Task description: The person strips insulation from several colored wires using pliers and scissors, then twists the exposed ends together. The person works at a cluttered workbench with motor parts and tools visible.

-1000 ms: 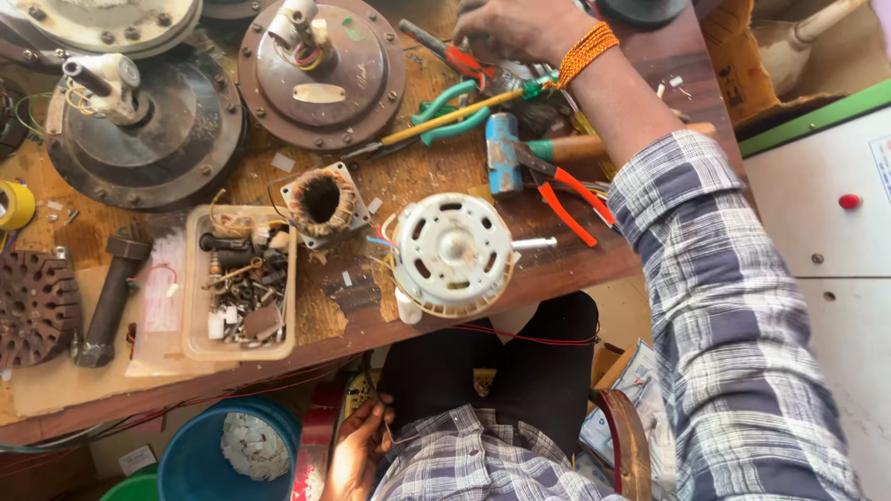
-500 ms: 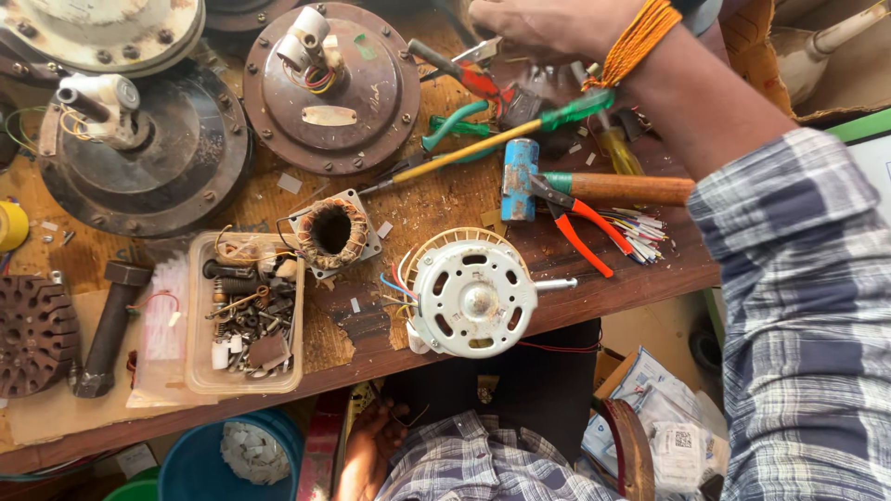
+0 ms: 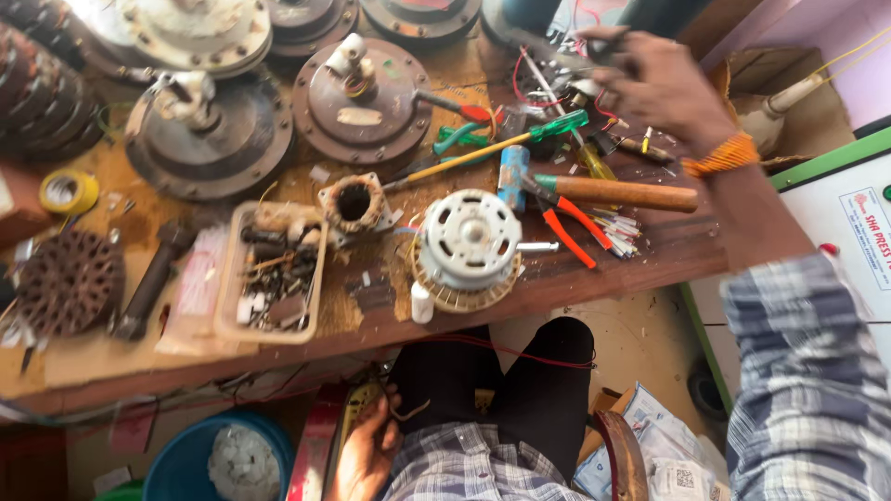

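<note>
My right hand (image 3: 650,83) reaches over the far right of the wooden workbench (image 3: 650,264), its fingers curled above a tangle of wires and small tools (image 3: 557,83). Motion blur hides whether it grips anything. An orange thread band (image 3: 719,153) circles its wrist. Nearer me on the bench, a white round motor (image 3: 469,241) with a short shaft lies flat. My left hand (image 3: 367,450) hangs below the bench beside my lap. It rests loosely against a yellow and red device (image 3: 348,413).
Also on the bench are a wooden-handled hammer (image 3: 622,193), red-handled pliers (image 3: 571,227), a green-handled screwdriver (image 3: 501,147), a small stator (image 3: 355,202), a tray of small parts (image 3: 274,278), rusty fan motor housings (image 3: 362,102), yellow tape (image 3: 67,192). A blue bucket (image 3: 218,459) stands underneath, a white machine (image 3: 849,232) at right.
My right hand has moved rightward and farther along the back of the bench. The view has swung with my head. My left hand has stayed by my lap.
</note>
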Demonstrator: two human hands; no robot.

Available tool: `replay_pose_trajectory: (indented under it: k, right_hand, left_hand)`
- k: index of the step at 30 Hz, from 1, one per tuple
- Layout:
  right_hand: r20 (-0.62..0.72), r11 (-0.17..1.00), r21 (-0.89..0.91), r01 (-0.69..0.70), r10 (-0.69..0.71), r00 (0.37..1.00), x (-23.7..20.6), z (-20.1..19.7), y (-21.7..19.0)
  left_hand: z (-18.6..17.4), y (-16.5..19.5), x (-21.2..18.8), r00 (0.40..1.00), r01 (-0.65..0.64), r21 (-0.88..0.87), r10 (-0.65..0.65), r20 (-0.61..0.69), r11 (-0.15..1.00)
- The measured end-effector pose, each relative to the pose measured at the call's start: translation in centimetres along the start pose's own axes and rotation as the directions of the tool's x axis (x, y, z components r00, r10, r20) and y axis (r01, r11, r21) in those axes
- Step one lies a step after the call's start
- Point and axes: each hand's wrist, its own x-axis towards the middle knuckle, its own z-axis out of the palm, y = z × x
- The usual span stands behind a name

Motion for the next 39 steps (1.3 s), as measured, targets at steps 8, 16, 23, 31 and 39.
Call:
replay_pose_trajectory:
  k: [8,16,23,31,39]
  right_hand:
    - [0.006,0.700,0.714,0.000,-0.006,1.000,-27.8,2.7,4.1]
    - [0.216,0.212,0.934,-0.287,0.305,0.927,-45.7,19.0,0.1]
    - [0.281,0.709,0.590,-0.387,0.269,0.921,-41.3,24.4,-9.4]
    - [0.130,0.807,0.553,-0.208,0.163,0.978,-42.0,26.8,-12.4]
    - [0.142,0.700,0.669,-0.250,0.210,0.967,-43.2,28.0,-11.4]
  left_hand:
    - [3.6,0.3,-3.9,0.978,-0.188,0.093,0.195,-0.073,0.978]
    - [6.5,0.7,-7.2,0.847,-0.485,0.541,0.215,0.487,0.687]
    - [10.1,0.9,-7.9,0.764,-0.558,0.428,0.238,0.600,0.711]
    - [11.1,-1.5,-6.2,0.732,-0.593,0.411,0.253,0.632,0.692]
    - [10.8,-2.3,-6.6,0.731,-0.608,0.462,0.230,0.642,0.645]
